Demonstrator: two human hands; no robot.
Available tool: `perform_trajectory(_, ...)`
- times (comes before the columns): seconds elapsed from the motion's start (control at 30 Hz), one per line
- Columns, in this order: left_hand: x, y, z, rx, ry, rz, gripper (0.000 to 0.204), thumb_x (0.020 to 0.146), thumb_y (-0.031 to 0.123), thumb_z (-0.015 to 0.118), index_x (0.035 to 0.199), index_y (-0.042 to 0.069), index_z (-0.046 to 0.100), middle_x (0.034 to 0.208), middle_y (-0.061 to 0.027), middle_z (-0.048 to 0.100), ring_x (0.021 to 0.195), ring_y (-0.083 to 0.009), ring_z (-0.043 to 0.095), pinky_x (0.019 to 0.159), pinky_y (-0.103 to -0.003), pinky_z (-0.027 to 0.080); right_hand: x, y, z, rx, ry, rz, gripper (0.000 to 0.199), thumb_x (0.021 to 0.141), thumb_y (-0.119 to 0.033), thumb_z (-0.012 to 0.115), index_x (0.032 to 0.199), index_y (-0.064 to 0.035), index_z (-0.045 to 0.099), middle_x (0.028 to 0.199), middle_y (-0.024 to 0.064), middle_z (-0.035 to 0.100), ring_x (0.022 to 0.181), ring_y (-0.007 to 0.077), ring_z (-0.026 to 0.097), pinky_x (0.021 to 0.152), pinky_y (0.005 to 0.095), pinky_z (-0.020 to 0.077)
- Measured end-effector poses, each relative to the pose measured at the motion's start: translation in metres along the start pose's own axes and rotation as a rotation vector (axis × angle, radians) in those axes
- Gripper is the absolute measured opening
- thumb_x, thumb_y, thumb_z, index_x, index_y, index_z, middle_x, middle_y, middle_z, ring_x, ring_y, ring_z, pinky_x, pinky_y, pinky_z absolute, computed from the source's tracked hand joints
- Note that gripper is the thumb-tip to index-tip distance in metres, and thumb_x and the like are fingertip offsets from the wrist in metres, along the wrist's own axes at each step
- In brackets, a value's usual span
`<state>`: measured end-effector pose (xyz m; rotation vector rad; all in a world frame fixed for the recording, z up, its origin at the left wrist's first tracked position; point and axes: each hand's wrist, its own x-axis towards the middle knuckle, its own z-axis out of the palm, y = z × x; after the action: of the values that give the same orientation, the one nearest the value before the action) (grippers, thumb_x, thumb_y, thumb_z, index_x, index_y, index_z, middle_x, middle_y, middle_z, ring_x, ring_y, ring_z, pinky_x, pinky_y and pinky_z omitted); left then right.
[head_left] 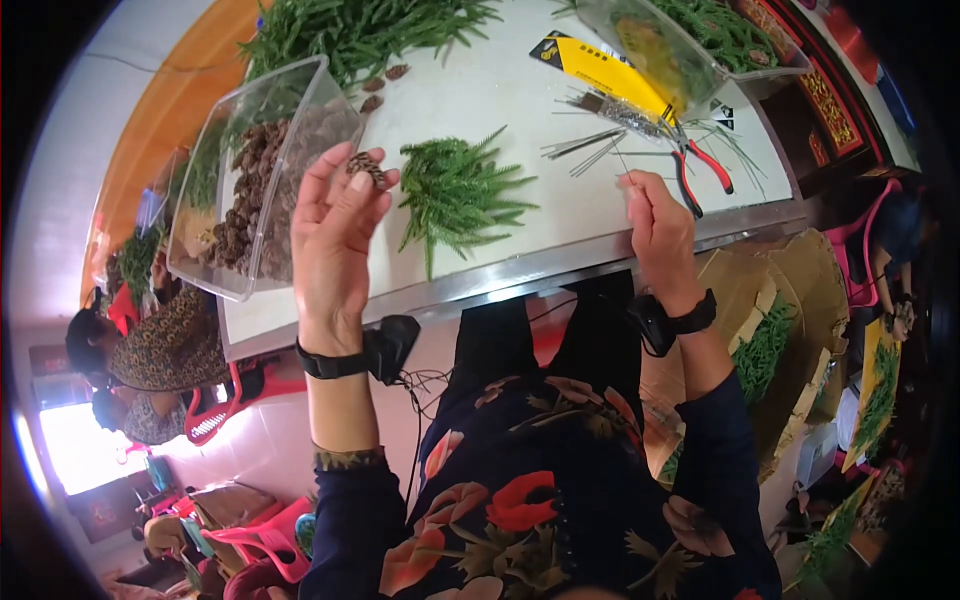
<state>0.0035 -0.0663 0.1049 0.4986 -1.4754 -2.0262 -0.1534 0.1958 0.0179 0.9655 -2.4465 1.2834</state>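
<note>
A small brown pine cone [365, 168] is held between the thumb and fingers of my left hand [338, 215], raised over the near left part of the white table [560, 215]. On the right, my right hand [662, 225] pinches a thin wire [621, 157] that sticks up from its fingertips. A bunch of green artificial sprigs [462, 190] lies between my hands. Close to my right hand are pliers [715, 168] with red and black handles, and loose dark wires [590, 145] lie scattered beyond it.
To the left stands a clear plastic bin [268, 215] of pine cones. More greenery [360, 35] is piled at the far left, with loose cones nearby. A yellow package [605, 72] and a second clear bin [690, 60] sit at the far right. Torn cardboard [725, 285] stands below the table's right side.
</note>
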Motion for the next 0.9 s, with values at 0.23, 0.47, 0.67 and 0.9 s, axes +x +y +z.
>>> perform_trajectory(0.23, -0.043, -0.019, 0.007, -0.107, -0.006, -0.137, 0.038, 0.091, 0.0, 0.055, 0.128, 0.002, 0.048, 0.125, -0.0135, 0.056, 0.101, -0.0173, 0.06, 0.083, -0.024, 0.052, 0.001, -0.06, -0.004, 0.213, -0.126, 0.049, 0.014, 0.092, -0.003, 0.052, 0.102, -0.0028, 0.062, 0.072, 0.0077, 0.061, 0.06, 0.0114, 0.054, 0.056, 0.025, 0.043)
perform_trajectory(0.47, -0.058, -0.031, 0.004, -0.156, -0.092, -0.203, 0.041, 0.089, -0.002, 0.055, 0.129, 0.0, 0.045, 0.12, -0.0152, 0.058, 0.098, -0.0159, 0.06, 0.086, -0.023, 0.05, -0.009, -0.1, 0.019, 0.232, -0.152, -0.289, 0.02, 0.083, 0.001, 0.061, 0.102, -0.0068, 0.064, 0.073, 0.0095, 0.061, 0.057, 0.0227, 0.057, 0.053, 0.0289, 0.045)
perform_trajectory(0.67, -0.065, -0.03, 0.01, -0.132, -0.083, -0.152, 0.041, 0.09, -0.002, 0.053, 0.13, 0.001, 0.045, 0.12, -0.0166, 0.058, 0.098, -0.0153, 0.06, 0.088, -0.024, 0.049, -0.01, -0.117, 0.025, 0.145, -0.173, -0.347, 0.027, 0.078, 0.002, 0.064, 0.102, -0.01, 0.065, 0.069, 0.0068, 0.058, 0.058, 0.0254, 0.058, 0.049, 0.0326, 0.0447)
perform_trajectory(0.9, -0.064, -0.03, 0.008, -0.146, -0.107, -0.171, 0.038, 0.092, -0.002, 0.05, 0.129, 0.0, 0.045, 0.12, -0.0177, 0.057, 0.1, -0.0157, 0.059, 0.09, -0.026, 0.048, -0.01, -0.115, 0.034, 0.058, -0.166, -0.392, 0.027, 0.077, 0.0, 0.065, 0.102, -0.0106, 0.065, 0.067, 0.0054, 0.057, 0.058, 0.0237, 0.057, 0.048, 0.0328, 0.0443)
